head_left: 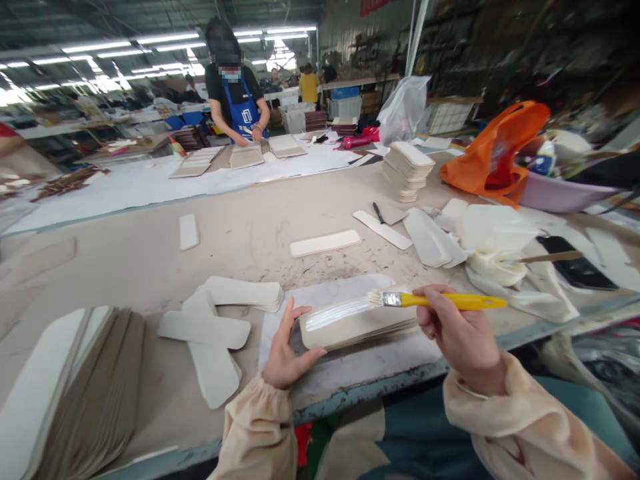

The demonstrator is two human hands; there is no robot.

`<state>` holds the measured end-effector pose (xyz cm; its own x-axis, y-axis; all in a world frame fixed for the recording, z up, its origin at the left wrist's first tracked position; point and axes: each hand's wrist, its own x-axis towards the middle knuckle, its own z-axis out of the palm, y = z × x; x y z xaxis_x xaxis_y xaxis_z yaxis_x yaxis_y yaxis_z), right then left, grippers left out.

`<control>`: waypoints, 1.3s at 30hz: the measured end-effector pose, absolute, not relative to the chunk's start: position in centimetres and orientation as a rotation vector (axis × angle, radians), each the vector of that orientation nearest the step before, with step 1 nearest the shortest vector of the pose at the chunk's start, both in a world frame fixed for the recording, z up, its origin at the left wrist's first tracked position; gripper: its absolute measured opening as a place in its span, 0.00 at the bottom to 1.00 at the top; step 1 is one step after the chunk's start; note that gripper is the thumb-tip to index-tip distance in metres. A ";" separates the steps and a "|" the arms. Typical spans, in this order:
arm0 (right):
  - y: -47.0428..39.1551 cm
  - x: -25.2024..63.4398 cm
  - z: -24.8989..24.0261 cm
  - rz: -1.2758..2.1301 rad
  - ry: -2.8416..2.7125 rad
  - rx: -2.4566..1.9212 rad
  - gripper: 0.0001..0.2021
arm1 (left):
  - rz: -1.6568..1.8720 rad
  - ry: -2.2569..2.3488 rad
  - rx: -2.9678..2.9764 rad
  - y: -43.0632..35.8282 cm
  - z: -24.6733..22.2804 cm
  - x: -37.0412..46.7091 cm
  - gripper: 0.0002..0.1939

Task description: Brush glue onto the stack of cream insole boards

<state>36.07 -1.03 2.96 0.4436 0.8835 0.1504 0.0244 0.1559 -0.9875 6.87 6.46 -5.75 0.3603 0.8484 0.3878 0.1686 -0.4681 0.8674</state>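
A stack of long rounded boards (345, 328) lies on a pale sheet (383, 283) near the table's front edge. My left hand (287, 350) grips the left end of that stack, thumb in front and fingers behind. In my right hand (457, 330) is a yellow-handled brush (450, 301), held between thumb and fingers. Its bristles rest on the top board, where a shiny wet streak runs leftward from them. Just left of my left hand, several white strips (215, 330) lie crossed over each other.
A large fanned stack (85, 393) fills the front left. Behind lie loose strips (325, 243), a board pile (407, 170) and an orange bag (497, 157). A white plastic-wrapped container (495, 240) and a black phone (575, 263) are at right. Across the table stands a person in a blue apron (243, 110).
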 end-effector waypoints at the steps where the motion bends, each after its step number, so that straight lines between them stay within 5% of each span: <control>1: -0.9 34.7 2.9 0.830 -0.929 -1.237 0.18 | 1.145 0.879 1.866 6.4 -5.7 6.9 0.54; 16: 0.9 25.9 1.1 1.133 -0.951 -1.271 0.25 | 1.129 0.861 1.835 6.4 -6.0 6.8 0.56; 39: -2.5 34.3 1.7 0.777 -1.008 -1.455 0.22 | 1.112 0.925 1.920 6.5 -5.8 6.6 0.53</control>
<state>34.29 -2.46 1.69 0.4127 0.9075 0.0779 0.1559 0.0139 -0.9877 6.61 6.52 -5.81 0.3699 0.8461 0.3837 0.2236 -0.4820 0.8472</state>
